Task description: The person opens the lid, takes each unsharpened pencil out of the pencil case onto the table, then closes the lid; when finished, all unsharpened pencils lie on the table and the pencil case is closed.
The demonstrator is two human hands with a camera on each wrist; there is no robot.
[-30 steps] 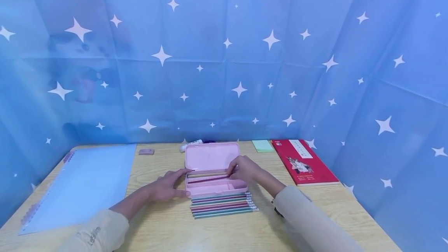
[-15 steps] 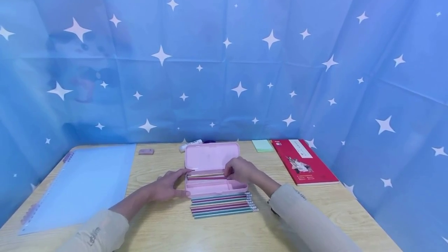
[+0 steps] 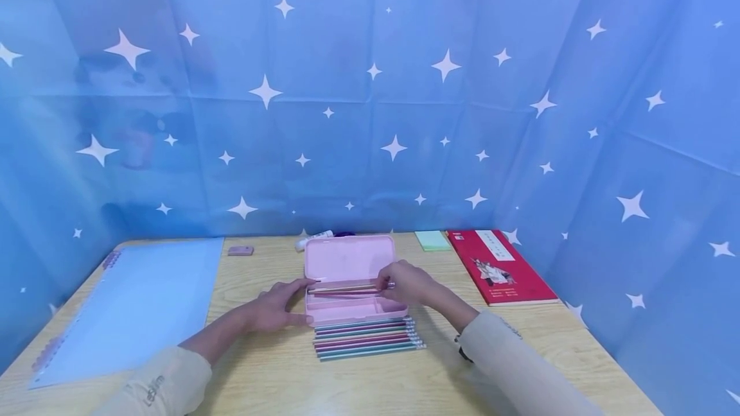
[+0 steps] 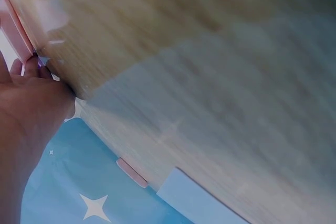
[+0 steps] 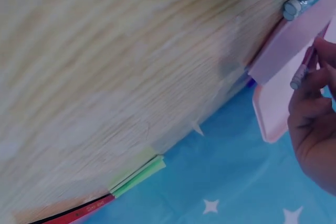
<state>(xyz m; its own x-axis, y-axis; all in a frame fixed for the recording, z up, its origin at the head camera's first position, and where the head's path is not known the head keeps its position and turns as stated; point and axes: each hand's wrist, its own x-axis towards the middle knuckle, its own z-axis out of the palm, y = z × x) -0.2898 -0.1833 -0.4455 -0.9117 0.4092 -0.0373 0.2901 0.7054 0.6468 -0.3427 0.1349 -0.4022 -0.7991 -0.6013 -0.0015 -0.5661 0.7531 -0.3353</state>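
A pink pencil case (image 3: 349, 259) lies open in the middle of the table, lid tipped back. My left hand (image 3: 276, 307) holds its left end, thumb at the front corner and fingers near the hinge. Over the case's right half, my right hand (image 3: 406, 282) pinches a dark red pencil (image 5: 300, 73) close to its eraser end. This pencil runs lengthwise over the long compartment, where other pencils (image 3: 332, 288) lie. In front of the case, several striped-looking pencils in green, red and purple (image 3: 367, 343) lie side by side, eraser ends to the right.
A large pale sheet with a ring-hole edge (image 3: 139, 307) covers the table's left. Near the back are a small mauve eraser (image 3: 240, 251) and a white tube (image 3: 312, 240). Green sticky notes (image 3: 432, 241) and a red book (image 3: 503, 268) lie at right. A starry blue curtain (image 3: 370, 121) surrounds the table.
My right hand shifted slightly left, then back right; the pencil's eraser end now shows beyond its fingers. The left hand stays on the case.
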